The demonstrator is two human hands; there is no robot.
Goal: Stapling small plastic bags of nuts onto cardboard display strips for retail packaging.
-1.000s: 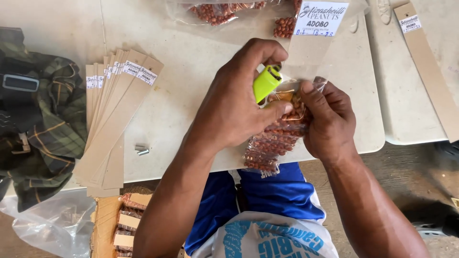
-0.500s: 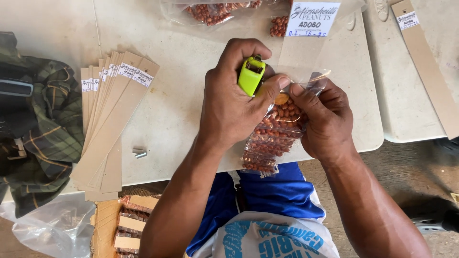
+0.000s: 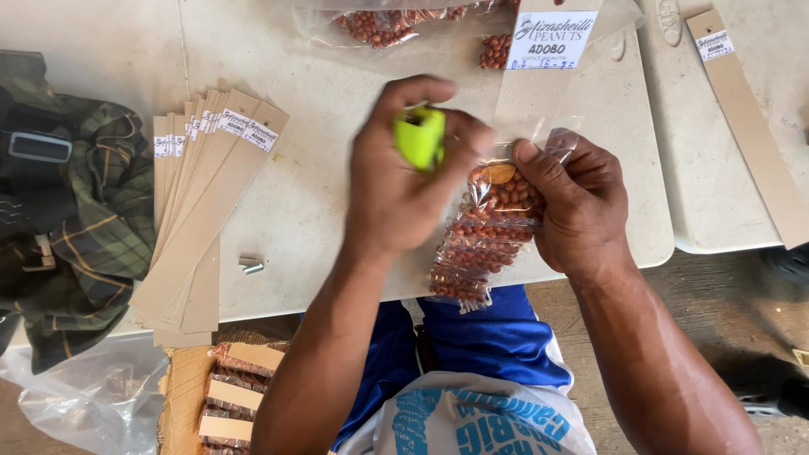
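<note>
My left hand (image 3: 403, 177) is closed around a small lime-green tool (image 3: 420, 136), blurred, just left of a clear plastic bag of reddish peanuts (image 3: 482, 236). My right hand (image 3: 575, 200) pinches the top of that bag, which hangs over the front edge of the white table (image 3: 312, 219). The two hands are close together at the bag's open end.
A fanned stack of tan card strips (image 3: 198, 211) with white labels lies at left, two small metal bits (image 3: 250, 265) beside it. More peanut bags (image 3: 379, 25) and a labelled strip (image 3: 548, 42) sit at the back. A plaid cloth (image 3: 76, 211) lies far left, a box of packed bags (image 3: 232, 396) below.
My left hand with the green tool has shifted left, away from the bag's top. My right hand keeps its pinch on the bag.
</note>
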